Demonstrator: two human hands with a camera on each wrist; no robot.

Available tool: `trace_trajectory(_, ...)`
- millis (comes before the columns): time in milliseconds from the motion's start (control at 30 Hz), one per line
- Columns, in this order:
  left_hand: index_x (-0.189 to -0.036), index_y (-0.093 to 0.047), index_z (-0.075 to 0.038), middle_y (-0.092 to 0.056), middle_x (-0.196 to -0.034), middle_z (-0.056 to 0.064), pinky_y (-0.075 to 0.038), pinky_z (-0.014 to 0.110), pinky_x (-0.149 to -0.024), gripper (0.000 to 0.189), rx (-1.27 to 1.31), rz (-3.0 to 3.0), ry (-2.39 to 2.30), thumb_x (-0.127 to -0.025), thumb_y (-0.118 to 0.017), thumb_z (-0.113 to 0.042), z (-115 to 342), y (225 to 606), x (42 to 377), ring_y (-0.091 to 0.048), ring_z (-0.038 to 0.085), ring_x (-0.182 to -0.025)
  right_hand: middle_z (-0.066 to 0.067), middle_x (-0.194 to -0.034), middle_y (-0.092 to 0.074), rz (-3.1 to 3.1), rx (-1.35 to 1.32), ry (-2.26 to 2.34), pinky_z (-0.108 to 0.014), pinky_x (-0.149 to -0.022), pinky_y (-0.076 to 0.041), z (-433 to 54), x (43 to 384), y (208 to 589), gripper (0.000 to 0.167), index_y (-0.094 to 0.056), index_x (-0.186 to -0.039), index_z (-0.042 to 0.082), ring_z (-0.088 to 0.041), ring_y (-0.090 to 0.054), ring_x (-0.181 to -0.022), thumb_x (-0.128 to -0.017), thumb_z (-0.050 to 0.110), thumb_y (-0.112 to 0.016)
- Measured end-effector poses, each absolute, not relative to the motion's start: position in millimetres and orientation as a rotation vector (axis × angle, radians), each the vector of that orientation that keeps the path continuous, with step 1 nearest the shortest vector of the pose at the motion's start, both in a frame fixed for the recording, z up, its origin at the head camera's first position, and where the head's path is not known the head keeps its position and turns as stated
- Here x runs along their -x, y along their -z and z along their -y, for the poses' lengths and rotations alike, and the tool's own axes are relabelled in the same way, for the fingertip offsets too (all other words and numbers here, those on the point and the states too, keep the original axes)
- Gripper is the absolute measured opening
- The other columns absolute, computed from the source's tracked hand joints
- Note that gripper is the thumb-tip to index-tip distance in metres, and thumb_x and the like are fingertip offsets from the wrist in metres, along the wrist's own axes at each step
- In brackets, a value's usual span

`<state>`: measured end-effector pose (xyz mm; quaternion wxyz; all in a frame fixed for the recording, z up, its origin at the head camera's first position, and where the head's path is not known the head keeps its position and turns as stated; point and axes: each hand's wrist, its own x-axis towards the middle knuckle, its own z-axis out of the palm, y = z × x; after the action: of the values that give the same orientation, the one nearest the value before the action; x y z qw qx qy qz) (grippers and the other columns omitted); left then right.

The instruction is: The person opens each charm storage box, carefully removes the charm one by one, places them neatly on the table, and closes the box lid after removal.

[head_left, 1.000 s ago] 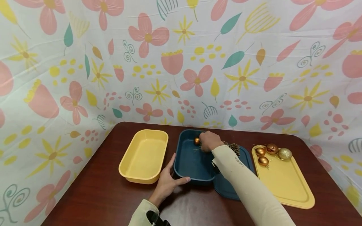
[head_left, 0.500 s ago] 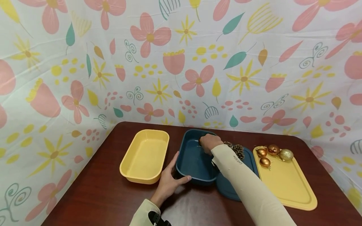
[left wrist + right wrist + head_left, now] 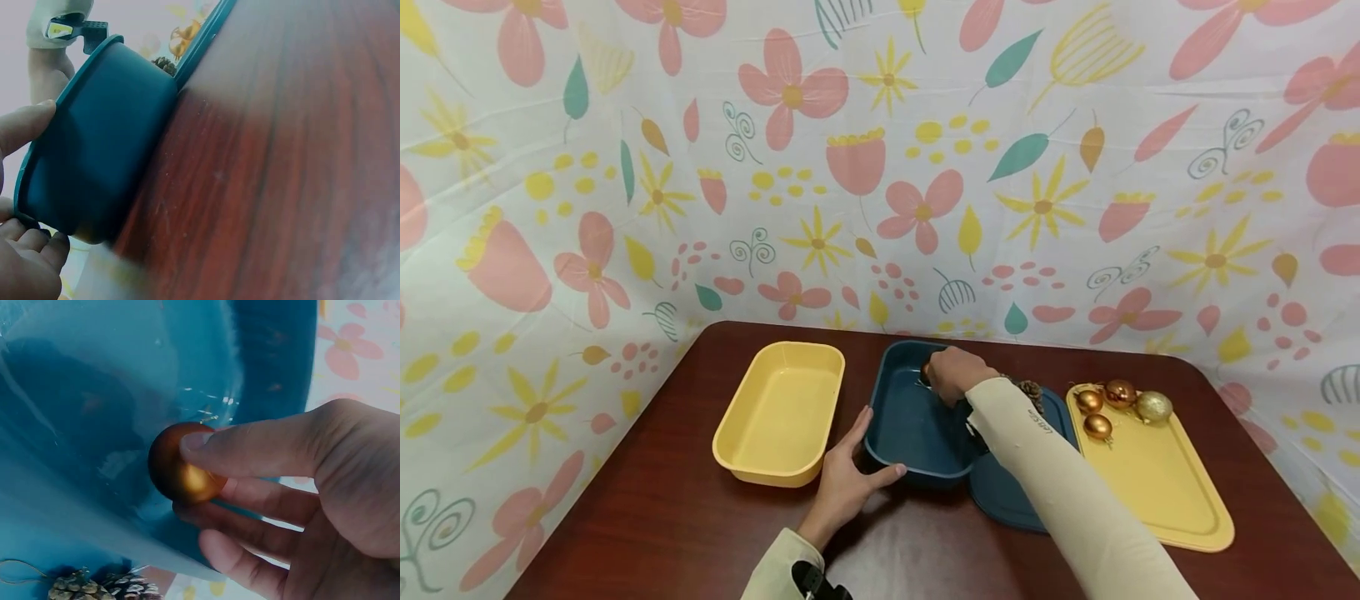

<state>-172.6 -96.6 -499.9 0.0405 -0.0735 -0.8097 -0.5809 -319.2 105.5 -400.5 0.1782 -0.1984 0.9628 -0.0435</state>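
Observation:
My right hand (image 3: 957,373) reaches into the far end of a deep blue box (image 3: 917,475). In the right wrist view, its thumb and fingers pinch a copper-coloured Christmas ball (image 3: 181,469) inside the box, above or against the bottom; I cannot tell which. In the head view most of this ball is hidden by the hand. My left hand (image 3: 846,483) holds the box's near left corner, thumb at the front rim and fingers along the left side. The left wrist view shows the box's outer wall (image 3: 103,131) between thumb and fingers.
An empty yellow box (image 3: 781,417) stands to the left. At right, a flat blue lid (image 3: 1011,500) bears pine cones (image 3: 81,584), partly behind the right forearm. A yellow lid (image 3: 1165,492) carries several shiny balls (image 3: 1097,427) at its far end. A patterned cloth hangs behind the table (image 3: 647,517).
The blue box has shifted slightly right under the left hand. The copper-coloured ball shows less beside the right hand than a second ago. The view has moved slightly.

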Motion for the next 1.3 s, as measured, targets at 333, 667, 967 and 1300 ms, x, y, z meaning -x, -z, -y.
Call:
trace_trajectory(333, -0.157, -0.036, -0.015, -0.032, -0.165, 0.004, -0.042, 0.051, -0.113, 0.095, 0.206, 2.492, 1.761, -0.079, -0.086, -0.036, 96.3, 499.0, 172.8, -0.041, 0.029, -0.148, -0.006, -0.099, -0.072, -2.696, 0.697, 0.294, -0.025, -0.057, -0.048, -113.5, 316.8, 382.1, 0.018, -0.078, -0.097, 0.009, -0.016, -0.055, -0.070, -0.084, -0.001, -0.073)
trace_trajectory(667, -0.157, -0.037, -0.015, -0.034, -0.164, 0.004, -0.043, 0.051, -0.113, 0.096, 0.189, 2.500, 1.749, -0.078, -0.086, -0.038, 94.7, 494.9, 172.9, -0.044, 0.031, -0.145, -0.004, -0.106, -0.075, -2.619, 0.798, 0.375, -0.032, -0.079, -0.059, -128.4, 314.7, 372.5, 0.026, -0.075, -0.111, 0.011, -0.015, -0.067, -0.091, -0.086, 0.005, -0.076)
trace_trajectory(967, -0.156, -0.038, -0.014, -0.035, -0.164, 0.004, -0.043, 0.050, -0.113, 0.096, 0.193, 2.490, 1.752, -0.077, -0.087, -0.038, 94.2, 497.5, 171.7, -0.045, 0.030, -0.145, -0.003, -0.107, -0.074, -2.607, 0.912, 0.498, -0.033, -0.081, -0.060, -137.5, 299.7, 359.5, 0.024, -0.075, -0.107, 0.016, -0.017, -0.067, -0.097, -0.085, 0.006, -0.077)
trace_trajectory(1300, -0.157, -0.038, -0.014, -0.034, -0.164, 0.003, -0.042, 0.050, -0.114, 0.097, 0.171, 2.483, 1.770, -0.077, -0.087, -0.036, 94.2, 497.6, 170.9, -0.046, 0.031, -0.143, 0.000, -0.100, -0.075, -2.664, 0.955, 0.544, -0.035, -0.078, -0.059, -168.7, 297.8, 353.6, 0.023, -0.075, -0.106, 0.015, -0.012, -0.068, -0.085, -0.084, 0.008, -0.079)
